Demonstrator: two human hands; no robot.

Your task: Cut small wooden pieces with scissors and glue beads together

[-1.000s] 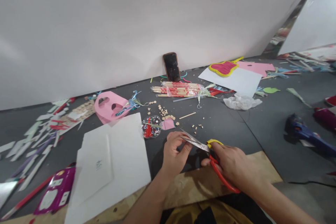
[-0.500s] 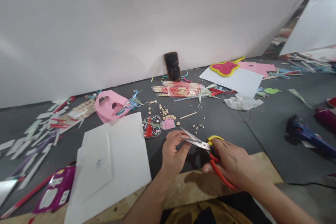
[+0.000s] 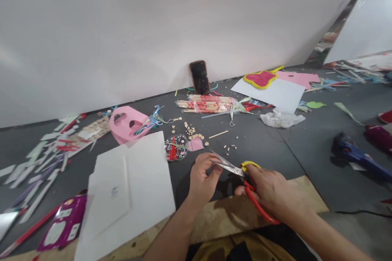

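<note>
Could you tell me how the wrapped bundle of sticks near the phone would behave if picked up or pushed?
The bundle of sticks looks thin and wooden, so probably light and fairly stiff lengthwise. Its glossy clear wrap may feel slippery. Lying flat before the phone, it might roll if pushed sideways.

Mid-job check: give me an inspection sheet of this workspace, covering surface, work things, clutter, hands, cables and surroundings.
Surface: dark grey mat, with a wooden board at the near edge.
Job's things: scissors with red and yellow handles; anything at the blades is too small to tell.
Clutter: white sheets, pink cutout, stick bundle, beads, paper strips, blue glue gun.
Grippers: left hand pinched at the blades; right hand grips the handles.
Cables: one black cable, far right.
Surroundings: white board behind, phone leaning on it.
</note>
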